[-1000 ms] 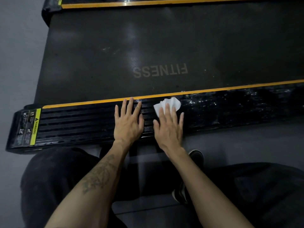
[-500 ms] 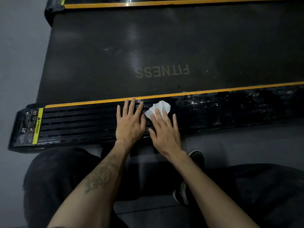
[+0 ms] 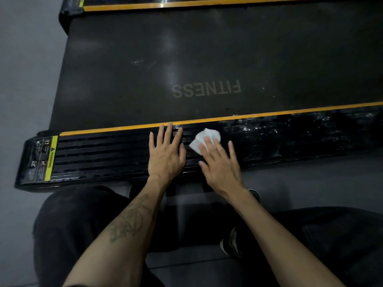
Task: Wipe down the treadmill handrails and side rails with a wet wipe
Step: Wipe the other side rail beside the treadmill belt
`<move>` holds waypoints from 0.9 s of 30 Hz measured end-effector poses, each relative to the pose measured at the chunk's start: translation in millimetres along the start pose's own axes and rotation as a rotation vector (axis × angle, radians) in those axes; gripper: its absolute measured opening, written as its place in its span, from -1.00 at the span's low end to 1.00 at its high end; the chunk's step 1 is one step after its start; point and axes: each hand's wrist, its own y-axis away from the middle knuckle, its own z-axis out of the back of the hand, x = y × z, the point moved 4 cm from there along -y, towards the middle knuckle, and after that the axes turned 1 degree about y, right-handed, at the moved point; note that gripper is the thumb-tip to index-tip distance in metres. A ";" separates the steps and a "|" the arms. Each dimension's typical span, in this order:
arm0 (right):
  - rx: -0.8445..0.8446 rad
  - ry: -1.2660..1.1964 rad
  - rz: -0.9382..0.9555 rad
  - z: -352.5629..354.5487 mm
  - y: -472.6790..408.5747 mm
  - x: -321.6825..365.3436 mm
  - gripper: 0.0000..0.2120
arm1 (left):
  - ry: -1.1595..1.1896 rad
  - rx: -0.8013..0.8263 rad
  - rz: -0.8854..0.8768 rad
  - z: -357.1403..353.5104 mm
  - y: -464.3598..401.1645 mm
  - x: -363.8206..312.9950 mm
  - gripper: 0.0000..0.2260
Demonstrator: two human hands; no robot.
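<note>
Grey floor (image 3: 24,79) surrounds the treadmill; on its near side rail (image 3: 103,154) the left hand (image 3: 165,154) lies spread flat, while the right hand (image 3: 221,164), fingers straight, presses a white wet wipe (image 3: 207,137).

A grey floor (image 3: 24,69) spreads to the left of the machine and shows again on the near side. The dark running belt (image 3: 186,48) carries the pale word FITNESS (image 3: 207,91), printed upside down from this view. A dark shoe with a light sole edge (image 3: 232,243) stands on the floor, between legs in black trousers (image 3: 68,228). The belt shows faint pale smudges, possibly dust or glare.
</note>
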 end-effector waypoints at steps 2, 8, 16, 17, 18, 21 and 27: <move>-0.009 -0.047 -0.156 2.2 2.8 -10.9 -0.42 | 0.003 0.009 0.001 -0.1 -0.6 0.8 -0.46; 0.000 -0.085 -0.111 -3.6 2.9 36.9 -0.34 | 0.006 0.017 0.012 -0.5 -0.9 1.2 -0.46; -0.050 -0.099 -0.301 -0.2 13.7 0.3 -0.38 | 0.020 0.013 0.017 0.9 -0.6 0.5 -0.45; -0.056 -0.107 -0.293 -1.1 11.8 10.1 -0.36 | 0.023 0.010 0.018 1.1 -0.6 0.3 -0.45; -0.054 -0.111 -0.246 -3.3 10.5 19.6 -0.36 | 0.026 0.008 0.018 1.1 -0.7 -0.6 -0.45; -0.024 -0.082 -0.037 -6.0 10.5 24.7 -0.38 | 0.016 0.011 0.017 1.3 -1.2 -1.0 -0.45; -0.019 -0.057 -0.237 0.5 19.1 -5.6 -0.38 | 0.004 0.002 0.013 1.8 -0.4 -0.5 -0.44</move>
